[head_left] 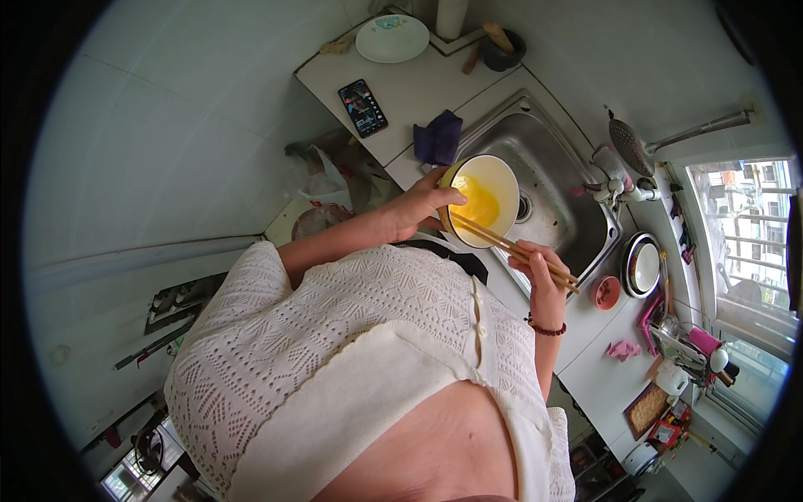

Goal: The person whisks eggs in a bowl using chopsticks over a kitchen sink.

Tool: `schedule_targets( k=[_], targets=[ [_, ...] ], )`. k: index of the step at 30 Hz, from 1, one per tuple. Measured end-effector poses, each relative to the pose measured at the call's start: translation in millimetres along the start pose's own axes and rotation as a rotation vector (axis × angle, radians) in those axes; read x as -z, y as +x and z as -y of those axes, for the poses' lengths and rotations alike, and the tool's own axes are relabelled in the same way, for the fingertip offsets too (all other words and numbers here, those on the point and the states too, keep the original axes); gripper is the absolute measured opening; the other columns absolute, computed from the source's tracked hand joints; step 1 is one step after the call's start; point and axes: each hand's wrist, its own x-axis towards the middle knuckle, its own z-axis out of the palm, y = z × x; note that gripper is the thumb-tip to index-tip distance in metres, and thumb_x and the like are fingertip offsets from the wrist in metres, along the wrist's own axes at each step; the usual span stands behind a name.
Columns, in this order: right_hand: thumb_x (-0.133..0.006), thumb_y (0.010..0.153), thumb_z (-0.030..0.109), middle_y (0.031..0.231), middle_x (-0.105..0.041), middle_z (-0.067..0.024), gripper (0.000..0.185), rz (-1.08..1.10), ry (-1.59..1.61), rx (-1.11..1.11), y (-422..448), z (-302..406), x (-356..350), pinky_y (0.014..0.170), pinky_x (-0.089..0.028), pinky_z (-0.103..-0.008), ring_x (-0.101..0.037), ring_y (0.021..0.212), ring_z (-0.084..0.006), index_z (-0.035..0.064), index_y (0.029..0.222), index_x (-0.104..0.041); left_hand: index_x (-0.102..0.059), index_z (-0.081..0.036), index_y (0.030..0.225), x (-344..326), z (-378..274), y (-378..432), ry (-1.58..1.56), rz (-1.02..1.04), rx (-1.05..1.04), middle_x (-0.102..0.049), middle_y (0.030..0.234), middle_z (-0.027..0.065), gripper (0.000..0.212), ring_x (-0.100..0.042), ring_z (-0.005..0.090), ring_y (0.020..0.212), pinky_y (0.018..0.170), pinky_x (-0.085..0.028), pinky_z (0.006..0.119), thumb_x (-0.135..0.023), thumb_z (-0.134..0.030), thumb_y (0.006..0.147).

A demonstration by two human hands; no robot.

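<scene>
My left hand grips a bowl by its near side, the thumb over the rim. The bowl is pale inside and tilted, held above the near edge of a steel sink. Yellow beaten egg pools in its bottom. In my right hand is a pair of wooden chopsticks, their tips reaching down into the egg. A dark red bead bracelet circles the right wrist.
Beyond the bowl lies the stainless steel sink with a faucet. A dark blue cloth, a lit phone, a white plate and a stone mortar rest on the counter. To the right are a small red bowl and stacked bowls.
</scene>
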Motion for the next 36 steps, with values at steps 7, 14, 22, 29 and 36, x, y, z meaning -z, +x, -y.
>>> schedule_targets(
  k=[7,14,22,29,36],
  targets=[
    [-0.053,0.095,0.018,0.099,-0.065,-0.0156,0.03,-0.011,-0.103,0.045,4.6,5.2,0.7,0.086,-0.052,-0.0313,-0.064,0.088,-0.0196,-0.0076,0.109,-0.06,-0.033,-0.014,0.134,3.3,2.1,-1.3,-0.004,-0.003,0.004,-0.048,0.121,0.01,0.065,-0.054,0.0209,0.11,0.077,-0.055,0.037,-0.064,-0.029,0.08],
    [-0.053,0.095,0.018,0.098,-0.065,-0.0135,0.03,-0.042,-0.101,0.071,8.3,5.6,2.0,0.083,-0.052,-0.0287,-0.065,0.085,-0.0181,-0.0074,0.11,-0.059,-0.032,-0.013,0.134,7.3,7.9,5.3,-0.01,0.006,-0.002,-0.047,0.122,0.0101,0.064,-0.054,0.0214,0.11,0.076,-0.055,0.037,-0.063,-0.028,0.08],
    [-0.056,0.094,0.016,0.098,-0.065,-0.0125,0.027,-0.082,-0.113,0.101,7.4,2.2,3.6,0.081,-0.053,-0.0288,-0.065,0.086,-0.0182,-0.0066,0.108,-0.061,-0.034,-0.012,0.137,1.9,-0.1,0.6,-0.027,-0.03,0.018,-0.048,0.125,0.0088,0.061,-0.053,0.0202,0.113,0.083,-0.056,0.038,-0.061,-0.021,0.082],
    [-0.054,0.093,0.013,0.095,-0.065,-0.0126,0.025,-0.174,-0.104,0.129,8.8,-4.9,3.5,0.085,-0.052,-0.0307,-0.065,0.088,-0.0196,-0.0079,0.105,-0.061,-0.032,-0.013,0.135,5.1,6.3,5.4,-0.013,0.009,-0.004,-0.047,0.121,0.0104,0.067,-0.054,0.022,0.111,0.077,-0.056,0.038,-0.065,-0.028,0.079],
    [-0.054,0.093,0.014,0.095,-0.066,-0.013,0.024,-0.259,-0.118,0.112,10.6,-4.7,1.5,0.082,-0.053,-0.03,-0.064,0.084,-0.0193,-0.0056,0.103,-0.064,-0.034,-0.012,0.133,-0.2,3.3,3.0,-0.02,-0.021,-0.013,-0.048,0.12,0.0101,0.064,-0.054,0.0216,0.109,0.074,-0.056,0.036,-0.065,-0.026,0.079]
  ],
)
